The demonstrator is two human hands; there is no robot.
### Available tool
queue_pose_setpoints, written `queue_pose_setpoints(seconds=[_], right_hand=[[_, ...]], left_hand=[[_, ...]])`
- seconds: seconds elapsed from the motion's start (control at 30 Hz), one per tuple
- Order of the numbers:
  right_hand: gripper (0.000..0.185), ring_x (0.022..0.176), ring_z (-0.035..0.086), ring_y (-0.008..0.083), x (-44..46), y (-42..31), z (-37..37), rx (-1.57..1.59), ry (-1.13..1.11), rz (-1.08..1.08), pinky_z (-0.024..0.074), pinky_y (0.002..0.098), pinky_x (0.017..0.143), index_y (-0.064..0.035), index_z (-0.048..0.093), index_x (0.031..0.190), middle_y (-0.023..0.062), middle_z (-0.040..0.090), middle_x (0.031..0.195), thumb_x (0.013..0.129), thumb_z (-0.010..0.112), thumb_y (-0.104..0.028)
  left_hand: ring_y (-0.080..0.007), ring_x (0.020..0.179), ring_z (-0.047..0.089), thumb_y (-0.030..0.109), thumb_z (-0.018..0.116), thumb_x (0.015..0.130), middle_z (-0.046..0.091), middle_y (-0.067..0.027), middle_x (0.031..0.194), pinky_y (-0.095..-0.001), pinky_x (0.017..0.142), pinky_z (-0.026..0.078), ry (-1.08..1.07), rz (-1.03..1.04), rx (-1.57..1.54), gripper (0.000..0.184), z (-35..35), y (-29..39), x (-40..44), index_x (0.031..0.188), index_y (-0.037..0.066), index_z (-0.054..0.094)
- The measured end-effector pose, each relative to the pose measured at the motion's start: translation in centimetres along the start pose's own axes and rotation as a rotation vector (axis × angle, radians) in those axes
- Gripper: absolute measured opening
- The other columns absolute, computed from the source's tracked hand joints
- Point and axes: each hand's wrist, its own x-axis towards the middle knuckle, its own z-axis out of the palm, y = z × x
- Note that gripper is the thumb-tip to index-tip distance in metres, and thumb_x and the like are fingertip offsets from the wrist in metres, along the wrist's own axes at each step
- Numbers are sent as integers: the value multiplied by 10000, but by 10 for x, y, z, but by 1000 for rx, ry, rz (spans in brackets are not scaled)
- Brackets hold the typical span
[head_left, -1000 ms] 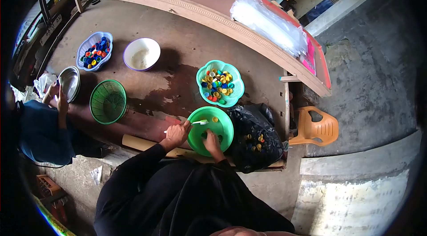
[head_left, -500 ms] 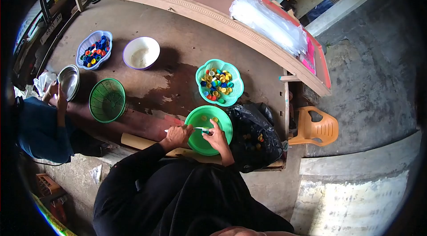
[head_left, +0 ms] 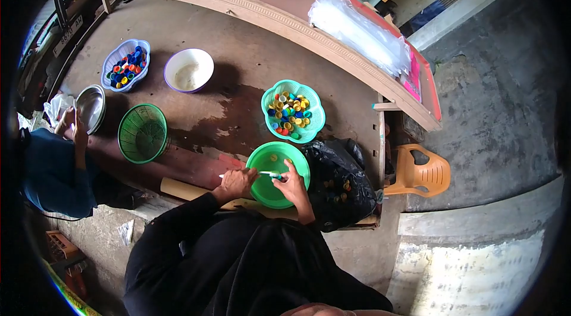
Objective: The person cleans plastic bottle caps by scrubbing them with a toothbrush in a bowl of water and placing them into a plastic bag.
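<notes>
My left hand (head_left: 237, 182) is closed round a white-handled brush (head_left: 266, 172) at the left rim of a green basin (head_left: 262, 152). The brush head reaches over the basin. Over the basin's right part, my right hand (head_left: 291, 185) pinches a small bottle cap (head_left: 276, 178) that meets the brush head. A yellowish cap (head_left: 273, 158) lies inside the basin. Behind the basin stands a scalloped turquoise basket (head_left: 317, 115) of mixed caps. On the right, a black plastic bag (head_left: 333, 164) has several caps on it.
A green basket (head_left: 143, 133), a white bowl (head_left: 189, 70) and a lilac basket (head_left: 113, 60) of caps stand to the left. Another person (head_left: 56, 167) sits at far left by metal bowls (head_left: 91, 109). A raised shelf edge (head_left: 226, 6) runs behind; an orange chair (head_left: 425, 170) stands right.
My right hand has risen from inside the basin with a cap and brought it to the brush. My left hand has barely moved.
</notes>
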Motion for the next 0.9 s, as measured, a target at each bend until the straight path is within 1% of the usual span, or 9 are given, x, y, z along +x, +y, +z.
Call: queue_pose_setpoints(seconds=[0.1, 0.27, 0.33, 0.47, 0.5, 0.6, 0.73, 0.77, 0.9], right_hand=[[760, 712, 628, 161, 2, 5, 1, 15, -3, 7, 498, 285, 672, -3, 346, 1320, 119, 641, 761, 685, 739, -149], [763, 738, 637, 181, 2, -1, 2, 4, -53, 64, 501, 297, 672, -15, 352, 1318, 144, 648, 833, 684, 746, -174], [762, 740, 639, 192, 5, 8, 7, 55, -18, 43, 502, 302, 670, -18, 354, 1316, 155, 648, 855, 685, 747, -183], [696, 856, 611, 368, 10, 64, 40, -380, 42, -43, 489, 414, 758, -11, 363, 1287, 219, 625, 939, 694, 703, -140], [677, 919, 570, 419, 8, 61, 42, -417, -89, 97, 459, 459, 806, -8, 358, 1284, 241, 609, 968, 695, 678, -107], [657, 916, 566, 424, 8, 68, 51, -471, -72, 26, 458, 468, 801, -8, 364, 1279, 249, 604, 962, 708, 671, -111], [699, 845, 621, 351, 11, 49, 33, -220, -40, 62, 491, 400, 761, -10, 373, 1273, 189, 634, 942, 686, 722, -160], [739, 825, 637, 269, 9, 38, 25, -153, -73, 85, 495, 345, 750, -8, 365, 1287, 161, 644, 917, 683, 750, -188], [766, 782, 620, 161, 6, 23, 10, 148, -55, 85, 494, 279, 709, 0, 330, 1324, 147, 639, 876, 711, 755, -176]], left_hand=[[-326, 537, 595, 318, 491, 888, 602, -145, 653, -442, 469, 453, -40, -126, 49, 230, -11, 0, 4, 875, 89, 489], [-340, 539, 593, 331, 478, 892, 599, -152, 639, -460, 472, 447, 33, -2, 0, 238, 2, -1, -3, 886, 93, 488], [-341, 586, 614, 338, 468, 888, 632, -131, 715, -456, 525, 478, -49, -162, 75, 246, -8, -4, 2, 912, 96, 510], [-359, 611, 611, 357, 457, 890, 625, -136, 711, -476, 539, 474, -55, -230, 54, 264, -21, 0, 8, 938, 103, 508], [-359, 611, 611, 357, 457, 890, 625, -136, 711, -476, 539, 474, -54, -226, 57, 264, -20, 0, 9, 938, 103, 508], [-365, 613, 609, 361, 454, 891, 623, -142, 713, -479, 546, 476, -92, -244, 59, 271, -20, -1, 13, 948, 101, 507], [-349, 598, 614, 357, 452, 894, 627, -142, 718, -467, 547, 484, -84, -169, 56, 266, -8, 1, 3, 952, 104, 510], [-341, 593, 617, 359, 451, 895, 630, -141, 722, -462, 545, 486, -84, -94, 58, 267, 1, -2, 0, 949, 104, 511], [-329, 590, 622, 354, 453, 896, 633, -137, 728, -459, 519, 482, -65, -128, 63, 257, 8, -7, 0, 924, 104, 508]])
